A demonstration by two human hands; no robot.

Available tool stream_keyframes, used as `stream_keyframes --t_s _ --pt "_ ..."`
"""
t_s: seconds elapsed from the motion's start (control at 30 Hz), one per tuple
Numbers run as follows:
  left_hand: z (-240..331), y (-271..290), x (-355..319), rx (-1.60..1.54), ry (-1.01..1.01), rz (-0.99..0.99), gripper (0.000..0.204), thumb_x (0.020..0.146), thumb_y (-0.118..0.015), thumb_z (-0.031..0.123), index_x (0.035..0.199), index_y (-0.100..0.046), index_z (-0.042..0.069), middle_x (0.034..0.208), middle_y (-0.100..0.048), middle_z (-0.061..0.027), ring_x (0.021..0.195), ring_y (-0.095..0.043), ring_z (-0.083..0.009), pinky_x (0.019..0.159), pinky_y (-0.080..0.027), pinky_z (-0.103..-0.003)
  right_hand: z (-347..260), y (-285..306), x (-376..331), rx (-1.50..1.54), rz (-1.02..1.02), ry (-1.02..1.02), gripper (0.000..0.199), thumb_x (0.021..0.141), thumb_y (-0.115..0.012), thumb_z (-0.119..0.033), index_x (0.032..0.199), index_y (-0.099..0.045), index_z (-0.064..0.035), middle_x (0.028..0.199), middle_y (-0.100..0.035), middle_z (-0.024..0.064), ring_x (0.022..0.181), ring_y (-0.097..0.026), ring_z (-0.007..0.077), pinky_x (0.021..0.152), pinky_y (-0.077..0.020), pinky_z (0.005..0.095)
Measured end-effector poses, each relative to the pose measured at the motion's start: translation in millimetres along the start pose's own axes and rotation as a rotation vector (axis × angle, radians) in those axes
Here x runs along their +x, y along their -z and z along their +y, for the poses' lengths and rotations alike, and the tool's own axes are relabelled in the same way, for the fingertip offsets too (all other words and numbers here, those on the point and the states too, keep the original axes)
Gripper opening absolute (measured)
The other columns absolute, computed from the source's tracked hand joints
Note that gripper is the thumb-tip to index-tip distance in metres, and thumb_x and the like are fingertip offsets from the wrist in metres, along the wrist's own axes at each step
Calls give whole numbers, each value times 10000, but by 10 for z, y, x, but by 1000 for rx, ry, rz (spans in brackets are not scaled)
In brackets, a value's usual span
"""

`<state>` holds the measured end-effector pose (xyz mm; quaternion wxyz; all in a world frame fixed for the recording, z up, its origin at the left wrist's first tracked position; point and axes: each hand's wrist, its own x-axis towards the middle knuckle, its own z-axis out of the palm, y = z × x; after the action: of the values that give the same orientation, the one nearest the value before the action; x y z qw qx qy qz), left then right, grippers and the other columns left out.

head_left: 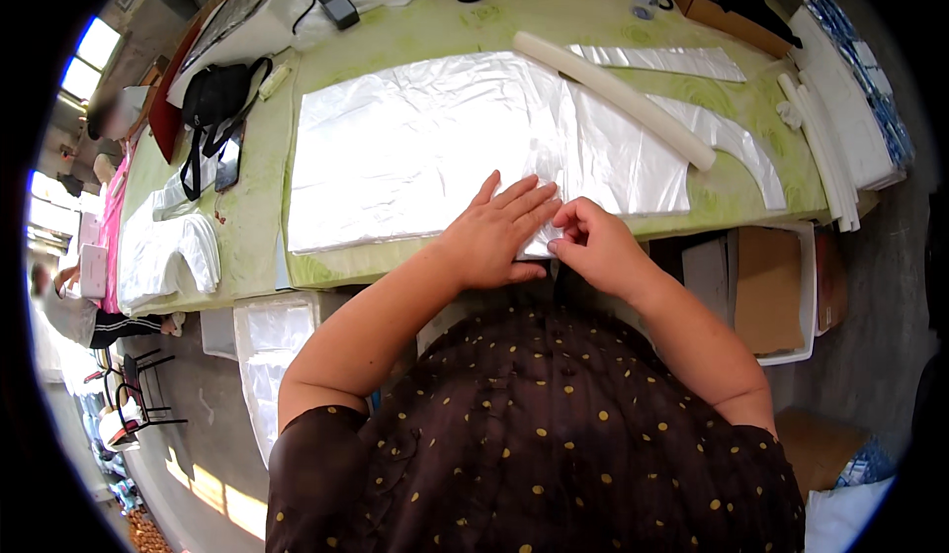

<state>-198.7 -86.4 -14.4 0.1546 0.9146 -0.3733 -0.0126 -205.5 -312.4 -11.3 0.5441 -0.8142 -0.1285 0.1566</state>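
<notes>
white plastic sheets [405, 163] lie on the green tabletop [371, 269] in the head view, spread in a broad pile in front of the person, with the worked spot at the near edge. the left hand [494, 235] is open and laid flat on the film there, fingers spread and reaching up toward the right. the right hand [601, 249] is curled just beside it, thumb and fingers drawn close together over the near edge; whether any film is caught between them, i cannot tell. to do this well, the left palm should bear down evenly, since thin, slippery film like this probably slides and creases under a light touch. the right fingertips would do best to take only a small bit of the edge and lift gently, as a hard tug could stretch it or drag several layers along. wrinkles run through the film around the hands, so smoothing outward from the palm seems wise. a long pale tube [623, 103] lies slantwise across the right part of the film; it may help as a weight, but it could roll if the film is pulled sharply.
</notes>
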Motion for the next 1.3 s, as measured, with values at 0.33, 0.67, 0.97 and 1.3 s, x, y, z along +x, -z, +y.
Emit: stream_keyframes --t_s 0.33,0.67,0.97,1.3 --pt "-25 118 -27 -218 30 115 729 709 -722 151 1401 -501 98 1453 -491 -137 1453 -387 -331 1225 -235 -561 121 230 156 -588 86 640 346 725 -662 -6 1062 -633 -77 1125 -670 67 1065 -602 309 961 -450 428" --pt "-38 103 205 -398 470 207 429 839 -706 164 1260 -631 116 994 -744 -93 979 -704 -272 955 -500 -442 103 190 305 -597 142 455 209 789 -672 -147 984 -628 -84 876 -680 92 920 -638 326 869 -478 445" --pt "-92 -94 406 -257 534 355 497 917 -648 196 1359 -498 26 904 -746 -120 807 -718 -342 767 -555 -443 114 93 527 -352 332 138 218 841 -618 -162 990 -611 -3 861 -704 213 821 -674 419 758 -540 496" --pt "-104 0 554 -110 620 211 639 924 -589 174 1495 -352 17 883 -745 -90 802 -707 -347 890 -507 -495 68 11 475 -354 449 154 370 816 -658 -71 1162 -540 -14 832 -690 131 794 -673 355 736 -541 480"
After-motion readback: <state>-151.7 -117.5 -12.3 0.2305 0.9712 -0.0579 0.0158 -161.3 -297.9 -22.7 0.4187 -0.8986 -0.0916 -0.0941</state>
